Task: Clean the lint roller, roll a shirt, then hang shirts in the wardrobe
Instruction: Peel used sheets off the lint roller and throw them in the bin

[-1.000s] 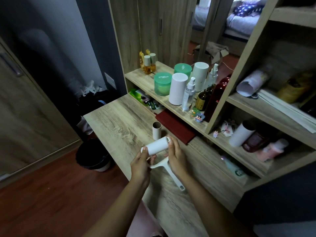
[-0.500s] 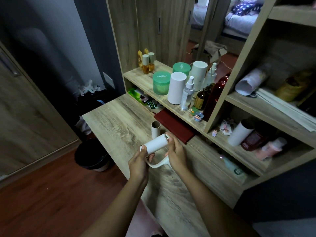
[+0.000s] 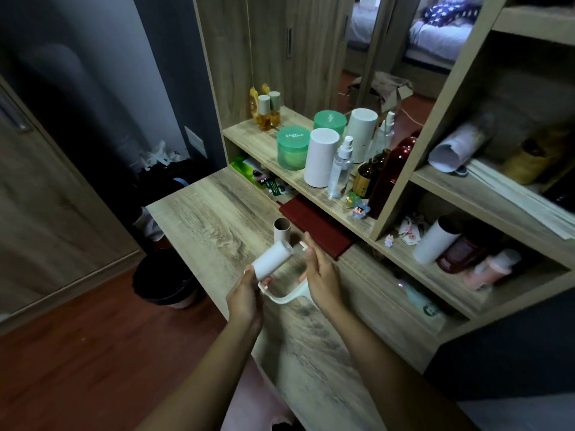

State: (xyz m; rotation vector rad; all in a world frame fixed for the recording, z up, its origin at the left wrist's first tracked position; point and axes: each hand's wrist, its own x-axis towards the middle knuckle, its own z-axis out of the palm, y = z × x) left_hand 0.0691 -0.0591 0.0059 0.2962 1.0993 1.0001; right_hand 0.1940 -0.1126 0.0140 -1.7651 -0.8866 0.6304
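Big wooden shelf unit [image 3: 401, 194] fills the right side, and below it the wood-grain counter [image 3: 211, 225] runs toward the camera. On the floor to the left, a dark bin [image 3: 161, 279] sits just beside the counter's edge. Up on the shelf: a tall white cylinder [image 3: 320, 157], and next to it a green jar [image 3: 292, 147] whose lid reads something like "Char mise", too small to be sure. A clear spray bottle [image 3: 340, 169] stands right by the cylinder. A dark red book [image 3: 317, 230] lies on the counter under the shelf, with a bare cardboard core [image 3: 282, 229] upright just beside it. Over the counter now, both hands are on the lint roller. The left hand [image 3: 245, 297] has its grip wrapped round the near end of the white roll [image 3: 273, 259], which tilts up and away. The right hand [image 3: 322, 275] closes on the curved white handle [image 3: 287, 297], fingers pointing up near the roll's far end.
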